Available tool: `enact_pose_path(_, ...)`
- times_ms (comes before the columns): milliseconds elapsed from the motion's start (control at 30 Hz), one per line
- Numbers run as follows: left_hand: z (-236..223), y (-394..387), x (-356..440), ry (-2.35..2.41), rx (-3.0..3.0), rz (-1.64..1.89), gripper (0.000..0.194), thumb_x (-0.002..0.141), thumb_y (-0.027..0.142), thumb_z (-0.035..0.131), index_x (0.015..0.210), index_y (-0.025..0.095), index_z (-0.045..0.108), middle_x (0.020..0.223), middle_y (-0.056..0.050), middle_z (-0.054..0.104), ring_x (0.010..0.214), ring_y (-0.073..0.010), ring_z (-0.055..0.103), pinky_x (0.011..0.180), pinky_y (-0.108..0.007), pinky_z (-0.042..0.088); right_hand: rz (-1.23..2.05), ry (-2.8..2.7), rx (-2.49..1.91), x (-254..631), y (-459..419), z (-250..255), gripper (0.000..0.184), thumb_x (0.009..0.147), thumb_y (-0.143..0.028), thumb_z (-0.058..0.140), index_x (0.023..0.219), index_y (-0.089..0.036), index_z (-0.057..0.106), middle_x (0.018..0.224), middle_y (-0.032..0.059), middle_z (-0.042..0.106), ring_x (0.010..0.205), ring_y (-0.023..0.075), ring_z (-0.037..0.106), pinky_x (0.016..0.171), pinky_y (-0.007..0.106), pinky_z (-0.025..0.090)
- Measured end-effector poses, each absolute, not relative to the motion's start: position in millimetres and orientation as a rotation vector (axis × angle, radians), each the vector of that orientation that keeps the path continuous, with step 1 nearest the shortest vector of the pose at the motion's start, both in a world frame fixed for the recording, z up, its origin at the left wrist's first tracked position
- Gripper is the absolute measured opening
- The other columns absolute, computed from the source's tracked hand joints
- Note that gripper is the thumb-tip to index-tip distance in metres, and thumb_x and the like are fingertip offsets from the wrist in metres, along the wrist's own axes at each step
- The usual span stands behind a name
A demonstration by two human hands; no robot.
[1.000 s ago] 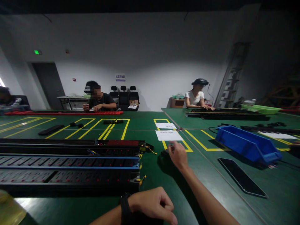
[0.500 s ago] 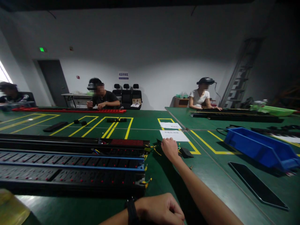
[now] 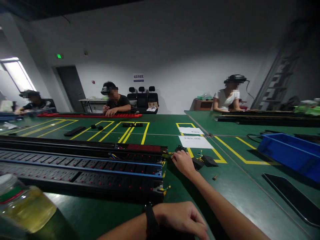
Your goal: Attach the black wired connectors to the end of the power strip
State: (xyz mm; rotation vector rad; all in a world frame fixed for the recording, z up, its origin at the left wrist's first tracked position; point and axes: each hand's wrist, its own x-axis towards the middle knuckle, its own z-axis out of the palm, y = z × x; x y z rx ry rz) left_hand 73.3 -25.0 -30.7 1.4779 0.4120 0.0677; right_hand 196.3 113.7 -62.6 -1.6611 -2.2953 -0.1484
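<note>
My right hand (image 3: 183,162) reaches forward with fingers curled together beside the wired end of the farthest black power strip (image 3: 140,156). Its fingertips are close to short yellow wires there; whatever they pinch is hidden. My left hand (image 3: 181,215), with a dark watch on the wrist, is closed low in front of me, and its inner side is out of sight. Nearer me lie more socket strips with red dots and blue edges (image 3: 105,173), yellow-green wires (image 3: 165,190) sticking out of their ends. Small black blocks (image 3: 209,161) with wires lie just right of my right hand.
A bottle of yellow liquid (image 3: 37,208) stands at front left. To the right are a blue bin (image 3: 290,155), a phone (image 3: 292,198) and a small brass-coloured piece (image 3: 215,177). White paper sheets (image 3: 196,142) lie ahead. Several co-workers sit across the table.
My view has turned left, bringing more of the bottle into sight. My right hand has moved left, closer to the strip's end, uncovering more of the black blocks. My left hand stays closed.
</note>
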Motion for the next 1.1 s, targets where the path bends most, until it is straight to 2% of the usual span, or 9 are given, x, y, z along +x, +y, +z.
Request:
enact_pose_path(333,-35,-25,73,0.403,1.467,0.059,0.067,0.066,0.059,0.084,0.049,0.019,0.032,0.051,0.009,0.025,0.05,-0.0059,0.02,0.049,-0.031,0.014,0.073,-2.22,-1.568,202,99,-64,0.035,0.102,-0.032,0.047,0.083,-0.02,0.074,0.089,0.0068,0.074,0.089,0.021,0.064,0.083,0.028,0.043)
enact_pose_path(533,-31,-23,76,0.386,1.507,0.077,0.069,0.068,0.061,0.082,0.049,0.019,0.03,0.051,0.008,0.025,0.052,-0.0061,0.02,0.052,-0.031,0.016,-0.009,-2.291,-1.494,235,66,-63,0.032,0.1,-0.031,0.049,0.079,-0.021,0.071,0.085,0.0069,0.071,0.086,0.0213,0.063,0.077,0.028,0.044)
enact_pose_path(900,-25,-21,75,0.423,1.491,0.028,0.064,0.072,0.059,0.079,0.049,0.019,0.035,0.05,0.008,0.028,0.049,-0.0067,0.021,0.051,-0.032,0.014,0.151,-2.264,-1.523,251,53,-67,0.023,0.097,-0.032,0.052,0.091,-0.021,0.071,0.091,0.0055,0.068,0.089,0.0194,0.062,0.077,0.026,0.045)
enact_pose_path(1100,-21,-25,77,0.419,1.522,0.018,0.067,0.069,0.062,0.08,0.048,0.019,0.033,0.05,0.008,0.025,0.052,-0.0069,0.02,0.053,-0.031,0.014,0.083,-2.276,-1.503,250,48,-63,0.026,0.099,-0.033,0.049,0.092,-0.021,0.071,0.093,0.0065,0.068,0.089,0.02,0.063,0.074,0.027,0.044)
